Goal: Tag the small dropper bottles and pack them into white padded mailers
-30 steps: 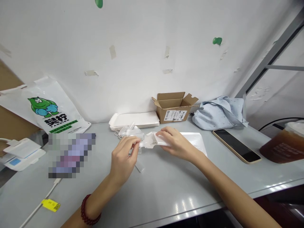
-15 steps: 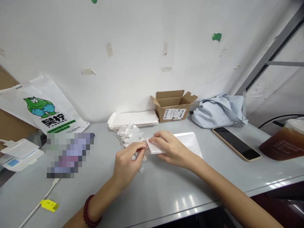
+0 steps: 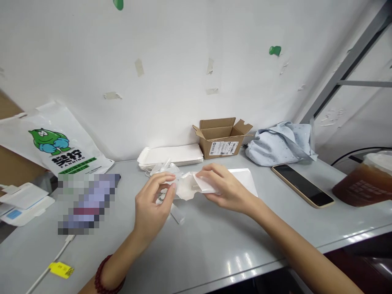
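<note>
My right hand (image 3: 225,188) is closed on a white bubble mailer (image 3: 245,179), thumb below and fingers on top, just above the table. The mailer's crumpled, wavy-edged flap (image 3: 185,188) sticks out to the left. At the flap's left edge is my left hand (image 3: 154,200), its fingers curved and the thumb and index fingertips slightly apart; I see nothing held between them. Behind and under the left hand lies a pile of small clear-and-white plastic pieces (image 3: 167,166), partly hidden. One clear piece (image 3: 177,214) lies on the table below the fingers.
A stack of white mailers (image 3: 171,154) lies against the wall beside an open cardboard box (image 3: 222,143). To the right are a light blue cloth bag (image 3: 278,143), a phone (image 3: 301,185) and a drink cup (image 3: 364,183). A white printed bag (image 3: 67,139) and cable (image 3: 58,253) are at left.
My left hand has moved left from the mailer's end, and its pinch has loosened. The flap now spreads out wider between the hands. The right hand keeps its hold.
</note>
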Tool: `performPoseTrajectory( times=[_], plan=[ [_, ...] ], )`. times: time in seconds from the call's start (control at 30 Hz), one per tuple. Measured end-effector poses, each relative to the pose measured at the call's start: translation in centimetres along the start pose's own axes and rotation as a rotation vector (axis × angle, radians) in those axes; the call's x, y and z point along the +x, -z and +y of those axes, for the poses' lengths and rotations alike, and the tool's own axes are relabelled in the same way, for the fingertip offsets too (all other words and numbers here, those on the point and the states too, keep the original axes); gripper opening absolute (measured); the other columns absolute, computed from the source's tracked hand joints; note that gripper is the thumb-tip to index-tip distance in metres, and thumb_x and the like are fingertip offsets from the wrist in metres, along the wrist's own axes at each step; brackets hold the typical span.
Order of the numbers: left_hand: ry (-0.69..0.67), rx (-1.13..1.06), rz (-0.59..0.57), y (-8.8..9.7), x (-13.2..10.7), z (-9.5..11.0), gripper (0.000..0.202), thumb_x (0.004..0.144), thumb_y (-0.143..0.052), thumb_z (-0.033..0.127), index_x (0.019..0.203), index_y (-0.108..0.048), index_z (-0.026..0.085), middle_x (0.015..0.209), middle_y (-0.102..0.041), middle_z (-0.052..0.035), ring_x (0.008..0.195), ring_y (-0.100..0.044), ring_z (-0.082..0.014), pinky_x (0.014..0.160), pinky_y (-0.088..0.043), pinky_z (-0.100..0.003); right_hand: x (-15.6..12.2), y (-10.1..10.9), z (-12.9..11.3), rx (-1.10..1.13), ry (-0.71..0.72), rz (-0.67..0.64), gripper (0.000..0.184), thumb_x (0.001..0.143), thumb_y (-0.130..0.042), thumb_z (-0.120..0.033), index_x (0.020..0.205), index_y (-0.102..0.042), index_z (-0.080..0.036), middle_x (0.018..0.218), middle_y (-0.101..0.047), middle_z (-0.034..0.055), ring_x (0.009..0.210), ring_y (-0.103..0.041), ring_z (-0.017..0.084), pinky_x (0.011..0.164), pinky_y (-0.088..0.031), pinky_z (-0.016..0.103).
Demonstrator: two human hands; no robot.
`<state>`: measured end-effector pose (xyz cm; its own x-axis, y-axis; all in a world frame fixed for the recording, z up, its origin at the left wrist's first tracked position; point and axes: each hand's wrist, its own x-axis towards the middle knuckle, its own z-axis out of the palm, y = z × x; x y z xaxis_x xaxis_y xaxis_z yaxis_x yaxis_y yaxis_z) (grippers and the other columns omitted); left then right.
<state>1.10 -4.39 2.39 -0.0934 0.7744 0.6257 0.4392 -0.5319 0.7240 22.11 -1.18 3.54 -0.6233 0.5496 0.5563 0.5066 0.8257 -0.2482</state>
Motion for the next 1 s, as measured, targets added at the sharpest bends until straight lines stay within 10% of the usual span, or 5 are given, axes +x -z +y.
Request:
performPoseTrajectory(
  times=[0.17, 0.4, 0.57, 1.0],
  plan=[
    [0.388, -0.266, -0.390, 0.3, 0.9, 0.1, 0.022, 0.079, -0.060, 0.029, 0.096, -0.066, 0.017, 0.091, -0.069, -0.0086, 0.084, -0.066, -0.0213, 0.073, -0.055, -0.032, -0.2, 0.0, -0.9, 0.007, 0.067, 0.013, 0.042, 0.072, -0.053, -0.010, 0.114, -0.049, -0.017, 0.104, -0.053, 0.0112, 0.090, -0.051, 0.021, 0.077, -0.046, 0.036],
    [0.381, -0.380, -0.613, 1.0, 1.0, 0.5, 0.028, 0.085, -0.051, 0.040, 0.092, -0.066, 0.018, 0.083, -0.066, -0.0057, 0.076, -0.060, -0.0198, 0.069, -0.049, -0.030, -0.2, -0.2, -1.4, 0.014, 0.086, 0.027, 0.042, 0.074, -0.051, -0.013, 0.115, -0.046, -0.019, 0.104, -0.052, 0.0111, 0.090, -0.050, 0.021, 0.074, -0.045, 0.035],
    [0.477, -0.280, -0.626, 0.7, 0.8, 0.4, 0.031, 0.081, -0.055, 0.041, 0.063, -0.061, 0.017, 0.058, -0.057, 0.0005, 0.054, -0.049, -0.0117, 0.051, -0.038, -0.022, -0.2, -0.1, -1.1, -0.001, 0.095, 0.051, 0.041, 0.073, -0.052, -0.014, 0.114, -0.046, -0.018, 0.104, -0.052, 0.0118, 0.090, -0.050, 0.022, 0.075, -0.044, 0.036],
    [0.669, -0.312, -0.561, -0.9, -0.4, 0.6, 0.015, 0.066, -0.062, 0.017, 0.054, -0.052, 0.017, 0.050, -0.046, 0.0065, 0.050, -0.043, -0.0087, 0.046, -0.034, -0.019, -0.4, -1.4, -3.2, -0.072, 0.215, -0.083, 0.038, 0.078, -0.052, -0.019, 0.115, -0.048, -0.011, 0.109, -0.055, 0.0156, 0.101, -0.051, 0.025, 0.084, -0.044, 0.040]
  ],
)
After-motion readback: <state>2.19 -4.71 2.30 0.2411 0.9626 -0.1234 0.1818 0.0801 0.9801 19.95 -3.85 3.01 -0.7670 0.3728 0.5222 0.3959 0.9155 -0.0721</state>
